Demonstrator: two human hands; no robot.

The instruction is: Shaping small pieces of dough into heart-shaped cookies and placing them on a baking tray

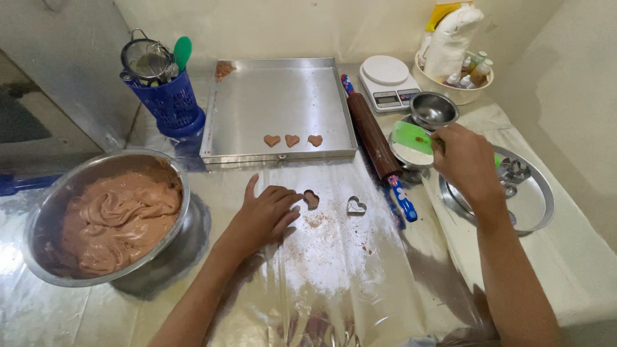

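Beside scale [386, 81], right hand [468, 162] holds green scraper [413, 137], possibly floured.

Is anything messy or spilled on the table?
Yes. Flour and brown dough crumbs are scattered on the plastic sheet beside the left hand. A lone dough lump sits in the baking tray's far corner, away from the three heart cookies.

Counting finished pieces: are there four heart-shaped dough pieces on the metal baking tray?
No, the baking tray holds only three heart-shaped dough pieces, lined up in a row near its front edge.
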